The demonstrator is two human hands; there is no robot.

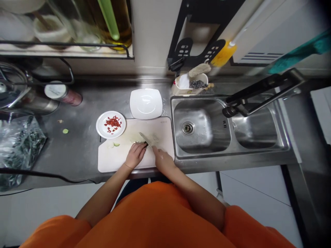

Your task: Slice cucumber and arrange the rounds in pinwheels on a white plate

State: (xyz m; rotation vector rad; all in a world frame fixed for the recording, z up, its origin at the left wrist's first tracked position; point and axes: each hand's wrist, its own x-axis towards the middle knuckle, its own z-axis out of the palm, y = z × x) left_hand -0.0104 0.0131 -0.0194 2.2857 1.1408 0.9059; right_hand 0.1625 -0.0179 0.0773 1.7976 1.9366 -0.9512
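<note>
The left hand [134, 155] lies on the cutting board [116, 162], its fingers [141, 147] curled down on a small green vegetable [139, 142], which is mostly hidden under them. The right hand [162, 159] holds the knife [148, 138] by the handle, fingers closed around it. The blade runs from the right hand up and to the left, so its edge stands just beside the left fingertips, on their right side. A few green slices [115, 144] lie on the board to the left of the left hand. A plate [101, 125] with red chopped chili [112, 123] touches the board's upper left corner. The board sits on the bench [77, 144], just left of the sink [201, 127].
</note>
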